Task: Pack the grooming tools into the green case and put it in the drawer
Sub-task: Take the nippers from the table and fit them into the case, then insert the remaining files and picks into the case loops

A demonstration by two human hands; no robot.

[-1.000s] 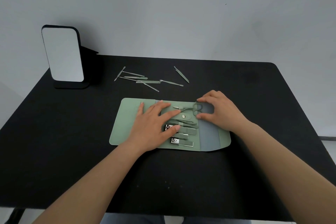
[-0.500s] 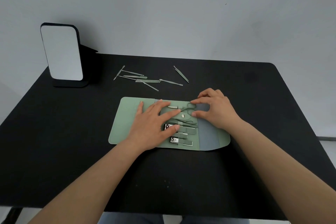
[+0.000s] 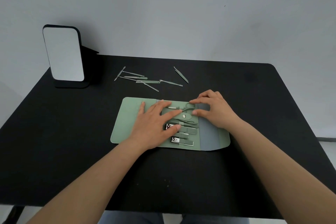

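The green case (image 3: 125, 120) lies unfolded flat in the middle of the black table. Two nail clippers (image 3: 181, 142) sit under its lower straps. Small green scissors (image 3: 185, 108) lie in the top slot, blades pointing left. My left hand (image 3: 154, 125) presses flat on the case's middle with fingers spread. My right hand (image 3: 212, 109) pinches the scissors' handle loops between thumb and fingers at the case's upper right. Several thin loose grooming tools (image 3: 145, 80) lie scattered behind the case, and tweezers (image 3: 181, 74) lie apart to their right.
A standing mirror (image 3: 63, 54) on a black base is at the table's back left corner. A grey wall rises behind the table (image 3: 272, 114). No drawer is in view.
My right hand has pushed the scissors leftward, further into the top slot. The left hand has stayed flat on the case.
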